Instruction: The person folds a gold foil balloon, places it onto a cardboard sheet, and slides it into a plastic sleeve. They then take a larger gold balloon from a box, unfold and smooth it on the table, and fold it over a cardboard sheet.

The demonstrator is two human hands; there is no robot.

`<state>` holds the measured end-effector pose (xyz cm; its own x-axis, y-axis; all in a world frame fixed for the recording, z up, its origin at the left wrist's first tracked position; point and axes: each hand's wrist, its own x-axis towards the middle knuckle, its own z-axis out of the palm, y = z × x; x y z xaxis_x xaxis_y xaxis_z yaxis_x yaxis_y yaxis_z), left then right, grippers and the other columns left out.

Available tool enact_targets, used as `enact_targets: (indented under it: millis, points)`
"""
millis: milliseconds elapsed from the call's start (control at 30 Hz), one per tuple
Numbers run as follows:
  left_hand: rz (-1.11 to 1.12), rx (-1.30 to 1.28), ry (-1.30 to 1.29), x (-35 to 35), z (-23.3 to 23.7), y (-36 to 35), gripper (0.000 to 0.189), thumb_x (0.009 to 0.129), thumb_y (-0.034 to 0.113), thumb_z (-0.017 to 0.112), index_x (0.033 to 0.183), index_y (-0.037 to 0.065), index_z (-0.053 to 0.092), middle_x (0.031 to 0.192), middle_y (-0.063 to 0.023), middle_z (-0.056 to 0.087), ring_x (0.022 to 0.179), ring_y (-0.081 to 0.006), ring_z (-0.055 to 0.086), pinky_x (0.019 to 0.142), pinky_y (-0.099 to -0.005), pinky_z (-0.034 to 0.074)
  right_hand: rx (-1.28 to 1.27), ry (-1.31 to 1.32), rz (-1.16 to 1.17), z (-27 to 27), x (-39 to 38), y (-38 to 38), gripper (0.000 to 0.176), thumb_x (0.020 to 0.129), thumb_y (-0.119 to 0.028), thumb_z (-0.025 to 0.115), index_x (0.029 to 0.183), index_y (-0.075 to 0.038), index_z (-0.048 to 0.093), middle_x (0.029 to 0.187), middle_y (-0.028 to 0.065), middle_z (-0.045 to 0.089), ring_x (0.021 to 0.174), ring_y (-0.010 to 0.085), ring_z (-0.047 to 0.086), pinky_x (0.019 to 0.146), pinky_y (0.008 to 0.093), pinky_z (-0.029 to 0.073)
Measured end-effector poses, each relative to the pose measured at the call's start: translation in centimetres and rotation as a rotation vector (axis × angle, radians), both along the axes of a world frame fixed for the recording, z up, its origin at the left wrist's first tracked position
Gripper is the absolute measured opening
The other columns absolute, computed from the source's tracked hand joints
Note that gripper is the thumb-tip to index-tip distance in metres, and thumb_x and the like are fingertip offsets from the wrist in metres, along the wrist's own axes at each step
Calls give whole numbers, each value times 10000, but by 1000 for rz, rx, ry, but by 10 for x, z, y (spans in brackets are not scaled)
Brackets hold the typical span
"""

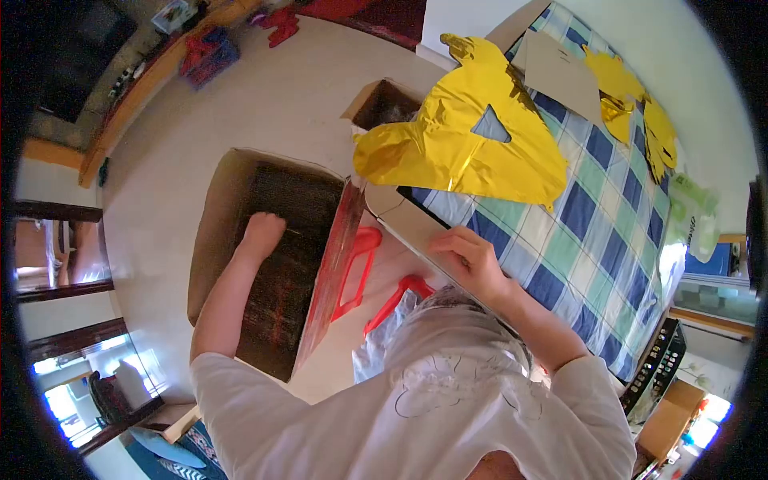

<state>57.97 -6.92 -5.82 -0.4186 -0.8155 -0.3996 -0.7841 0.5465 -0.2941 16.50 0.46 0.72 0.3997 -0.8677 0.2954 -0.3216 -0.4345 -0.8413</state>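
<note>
My left hand (263,233) is over the open cardboard box (212,232), its fingers curled into a fist. What it holds, if anything, is hidden. The dark inside of the box shows below it. My right hand (466,258) is at the near edge of the checked bedspread (588,264), with fingers bent and drawn together. I cannot make out anything between them. Ahead of it, a flat gold foil balloon (472,168), shaped like a letter A with a triangular hole, lies partly over the bed edge.
More gold foil balloons (616,76) and a flat cardboard piece (558,72) lie on the bed's far part. A smaller open box (386,106) stands beyond the large one. Red plastic stool parts (358,270) show between box and bed. A blue basket (210,60) sits farther back.
</note>
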Motion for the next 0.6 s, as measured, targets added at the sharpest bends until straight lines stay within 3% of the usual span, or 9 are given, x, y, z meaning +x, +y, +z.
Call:
enact_targets:
  millis: [167,300,367,433,500,600]
  points:
    - [9,-5,17,16,-44,-1,147,787,96,569,739,100,708,743,-115,683,731,-268,681,642,-382,540,6,-3,36,1,-7,-1,193,783,45,591,966,2,633,948,155,621,899,324,605,786,367,502]
    - [-61,-43,130,20,-37,0,150,775,75,558,717,68,696,743,-134,676,730,-308,673,646,-413,540,39,-5,0,18,-23,8,234,769,88,547,967,0,637,948,157,622,899,312,611,778,351,495]
    - [126,-116,120,-5,1,2,158,781,53,542,738,58,693,788,-137,676,734,-314,665,655,-422,538,27,-23,-54,27,-40,8,242,769,101,535,965,2,637,934,157,625,878,308,614,768,347,495]
    - [387,-83,-46,-51,63,1,166,795,36,518,773,49,682,822,-134,663,793,-305,656,689,-415,535,-30,36,-188,21,-78,3,238,778,77,549,984,-1,637,941,158,628,878,328,610,773,374,501]
    - [318,-168,142,-109,118,2,152,816,34,507,819,45,658,817,-113,645,840,-295,640,720,-402,528,-92,91,-351,9,-121,-9,237,785,72,551,991,-7,637,928,155,629,863,328,612,764,375,503]
    - [-79,-243,708,-205,152,4,115,815,53,539,902,43,613,871,-81,624,860,-275,617,753,-398,515,-141,158,-571,10,-163,-34,231,795,85,538,980,-15,634,906,148,624,838,308,617,740,346,498]
